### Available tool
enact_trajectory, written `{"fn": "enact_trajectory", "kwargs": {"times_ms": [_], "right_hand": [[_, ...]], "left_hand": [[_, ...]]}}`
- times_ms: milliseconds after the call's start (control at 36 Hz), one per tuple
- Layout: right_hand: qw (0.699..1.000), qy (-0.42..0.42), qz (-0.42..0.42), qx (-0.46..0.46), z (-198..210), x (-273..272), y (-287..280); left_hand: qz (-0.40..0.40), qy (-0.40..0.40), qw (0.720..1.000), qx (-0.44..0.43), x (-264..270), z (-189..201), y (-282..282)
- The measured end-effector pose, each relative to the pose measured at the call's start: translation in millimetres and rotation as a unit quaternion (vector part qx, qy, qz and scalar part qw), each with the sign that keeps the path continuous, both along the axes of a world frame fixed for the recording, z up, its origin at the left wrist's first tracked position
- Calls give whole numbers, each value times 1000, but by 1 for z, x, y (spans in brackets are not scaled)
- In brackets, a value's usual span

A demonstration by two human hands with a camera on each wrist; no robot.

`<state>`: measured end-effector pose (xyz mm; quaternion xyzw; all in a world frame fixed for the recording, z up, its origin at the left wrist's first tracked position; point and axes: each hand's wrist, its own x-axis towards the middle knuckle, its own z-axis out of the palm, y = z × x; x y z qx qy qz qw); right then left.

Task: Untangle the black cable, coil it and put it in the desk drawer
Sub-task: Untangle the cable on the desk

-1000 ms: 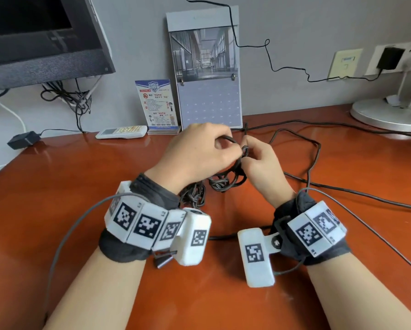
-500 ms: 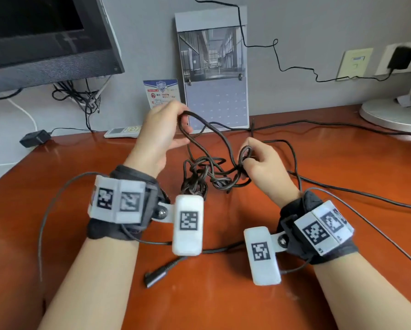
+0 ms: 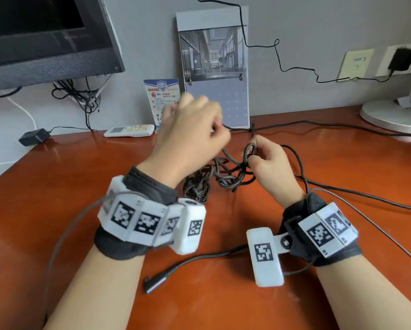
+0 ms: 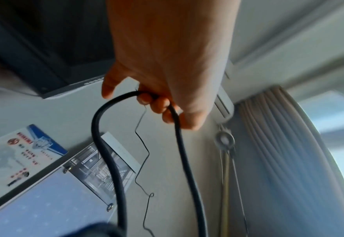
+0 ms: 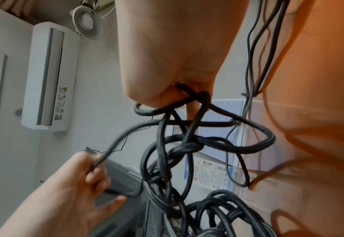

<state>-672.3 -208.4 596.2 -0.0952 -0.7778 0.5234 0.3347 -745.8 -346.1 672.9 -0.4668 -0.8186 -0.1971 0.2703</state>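
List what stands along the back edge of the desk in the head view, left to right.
Black power adapter → white remote control → blue leaflet → calendar → round lamp base.

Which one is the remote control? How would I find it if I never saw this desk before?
Start at the big dark screen on the left, then look down to the back edge of the reddish desk by the grey wall. The remote control lies flat there, just left of the upright blue and white card. It is the only small white bar with a little display and rows of buttons.
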Motion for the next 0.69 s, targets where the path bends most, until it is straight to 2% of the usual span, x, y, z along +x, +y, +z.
{"fn": "enact_trajectory", "kwargs": {"times_ms": [111, 167, 250, 333, 417, 472, 500, 639, 694], "right_hand": [[1000, 10, -10, -21, -1, 0, 8], [1000, 11, -6, -20, -1, 1, 8], [1000, 13, 6, -18, 0, -1, 3], [1000, 13, 7, -22, 0, -2, -1], [1000, 8, -1, -7, 0, -1, -3], [1000, 3, -5, 1, -1, -2, -4], [1000, 3, -7, 4, 0, -2, -5], [1000, 4, 3, 3, -2, -3, -4], [1000, 3, 2, -1, -2, -3, -4]], "left_hand": [[22, -121, 977, 173, -19, 18, -18], [71, -162, 965, 195, -29, 21, -28], [124, -182, 964, 151, -37, 16, -33], [131, -122, 977, 117, -36, 9, -30], [19, -14, 996, 85, -22, 12, -21], [-77, 21, 997, 3, -9, 13, -13], [-94, 35, 994, -39, -2, 12, -9], [-13, 91, 974, -206, 15, -5, 6], [9, 85, 970, -230, 10, -7, 5]]}}
